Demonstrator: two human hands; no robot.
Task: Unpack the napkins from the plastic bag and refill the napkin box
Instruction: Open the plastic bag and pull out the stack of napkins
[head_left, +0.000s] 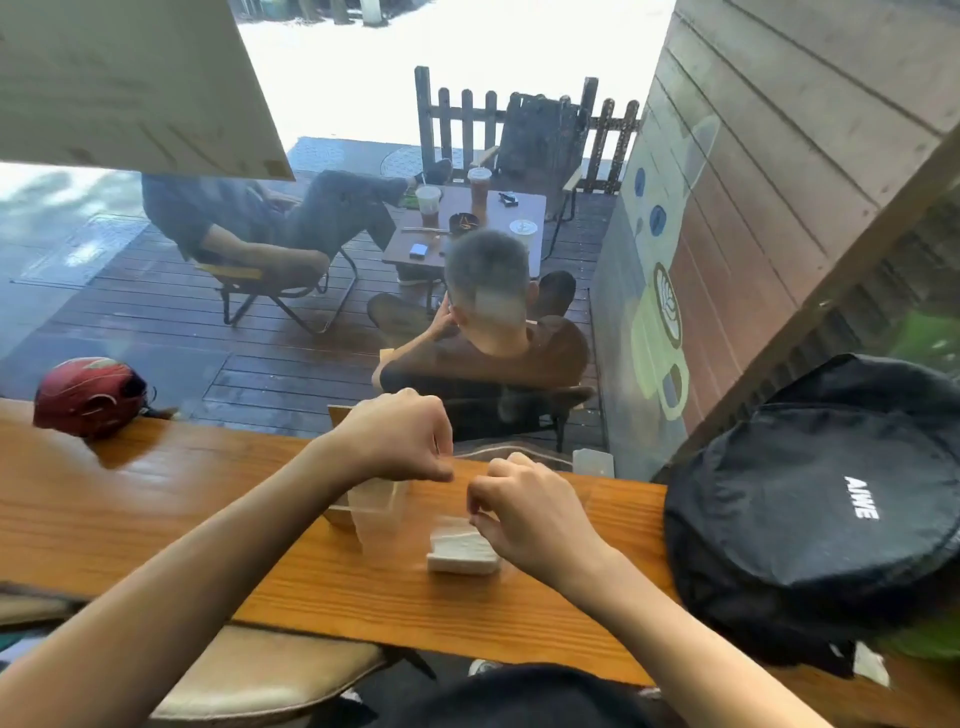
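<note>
Currently, both hands are raised above the wooden counter (156, 519), close together but apart. The left hand (400, 436) is curled into a pinch, thumb and fingertips closed on thin clear film of the plastic bag (511, 454), which is nearly transparent and hard to trace. The right hand (524, 512) is likewise pinched shut, fingertips gripping the bag film directly above the napkins (462, 553). The napkins form a white stack lying flat on the counter, below the right hand. The napkin box (376, 512), a clear container with a wooden panel behind it, stands upright just left of the stack, under the left hand. A black backpack (821, 519) rests on the counter to the right, and a red helmet (88, 397) sits at the far left.
</note>
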